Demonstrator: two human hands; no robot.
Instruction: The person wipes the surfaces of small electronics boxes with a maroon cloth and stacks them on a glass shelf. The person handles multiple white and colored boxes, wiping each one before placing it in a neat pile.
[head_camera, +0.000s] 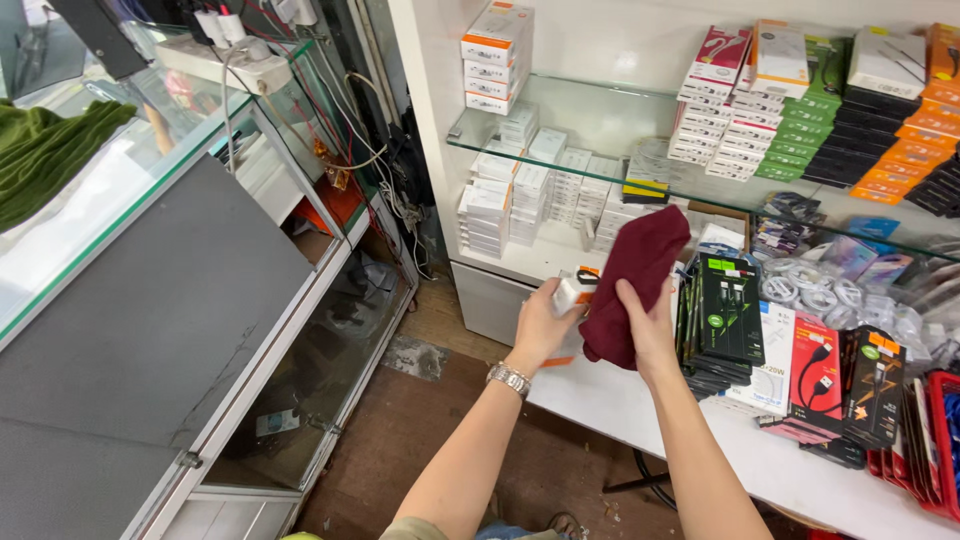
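My left hand (545, 325) grips a small white-and-orange box (572, 292) over the white counter (700, 440); my right hand (650, 325) clutches a maroon cloth (640, 275) against it, beyond lie stacked white boxes (520, 195) under the glass shelf (600, 120)

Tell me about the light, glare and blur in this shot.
Head view: even, bright indoor light with soft shadows; pale glare on the glass counter at left; wide-lens bending toward the edges; left hand on a small white box and right hand on the maroon cloth look sharp.

Two hands (590, 325), one maroon cloth (635, 280)
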